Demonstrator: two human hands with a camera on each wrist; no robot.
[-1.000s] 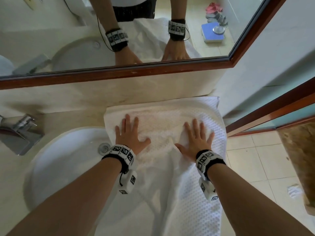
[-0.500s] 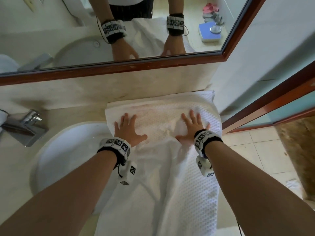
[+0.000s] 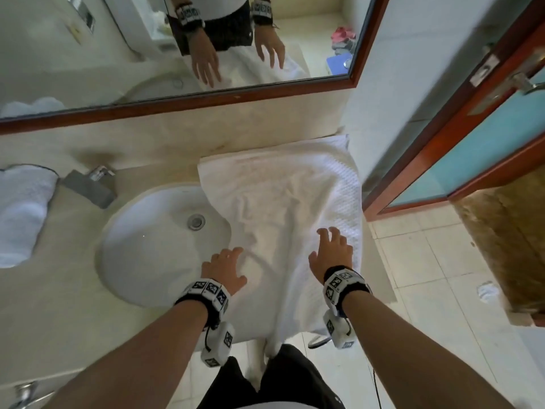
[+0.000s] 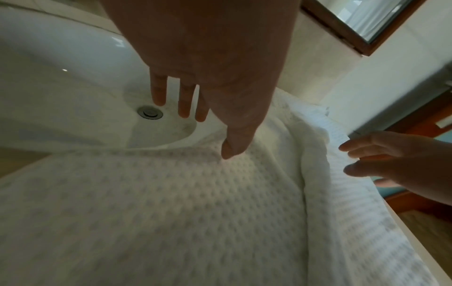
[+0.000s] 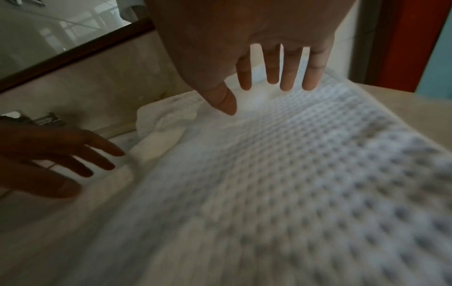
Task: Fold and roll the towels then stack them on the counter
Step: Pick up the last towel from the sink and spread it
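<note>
A white waffle-weave towel (image 3: 283,208) lies lengthwise on the counter, from the back wall to the front edge, where its end hangs over. Its left side droops into the sink (image 3: 153,240). My left hand (image 3: 225,267) hovers over the towel's near left part by the basin rim, fingers straight and spread, holding nothing. My right hand (image 3: 331,249) hovers over the towel's near right part, fingers spread and slightly bent, also holding nothing. The left wrist view shows the towel (image 4: 171,203) under my left hand (image 4: 200,108). The right wrist view shows the towel (image 5: 281,183) under my right hand (image 5: 269,85).
White rolled towels (image 3: 22,211) sit on the counter at the far left, beside the faucet (image 3: 90,184). A wood-framed mirror (image 3: 206,95) runs along the back wall. A door frame (image 3: 460,137) and tiled floor (image 3: 427,276) lie to the right.
Both hands have lifted from the far part of the towel, where they pressed flat, and drawn back toward the counter's front edge. The head view has pulled back and up.
</note>
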